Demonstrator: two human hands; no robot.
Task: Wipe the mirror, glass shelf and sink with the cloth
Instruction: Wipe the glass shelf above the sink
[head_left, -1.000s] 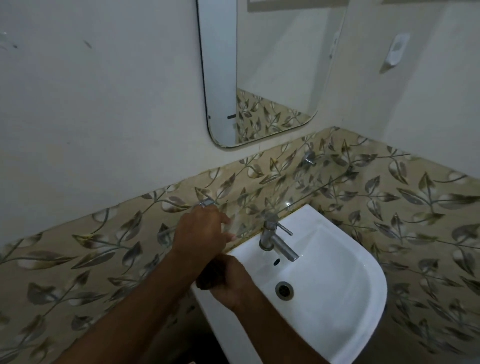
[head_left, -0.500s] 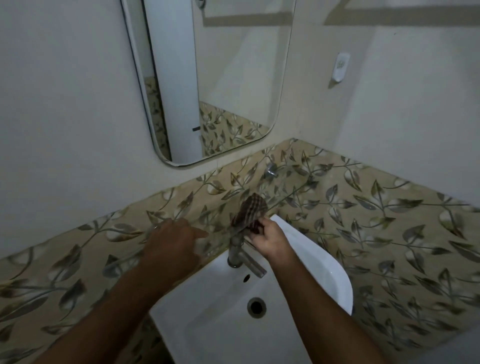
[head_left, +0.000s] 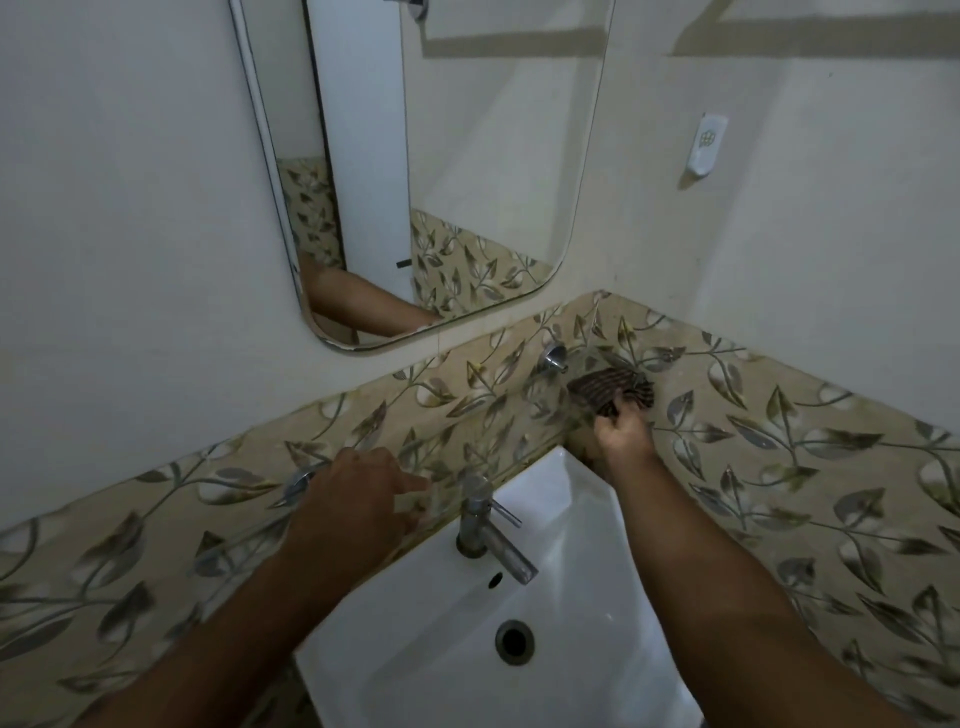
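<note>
Rounded mirror (head_left: 467, 156) hung over the white ceramic sink (head_left: 571, 649). On the clear glass shelf (head_left: 519, 415), our left hand (head_left: 353, 499) rested, fingers loosely extended. Our right hand (head_left: 623, 434) pinched the dark ribbed cloth (head_left: 610, 389) at the shelf's right end.

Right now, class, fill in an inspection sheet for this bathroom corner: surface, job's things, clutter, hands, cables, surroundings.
Surface: glass shelf along the leaf-patterned tiles, clear and hard to make out.
Job's things: dark cloth at the shelf's right end; mirror above on the wall; white sink below, with a tap.
Clutter: nothing seen.
Hands: right hand grips the cloth in its fingers; left hand rests at the shelf's front edge, fingers curled, grip unclear.
Cables: nothing seen.
Surroundings: plain walls; a small white holder on the right wall.
</note>
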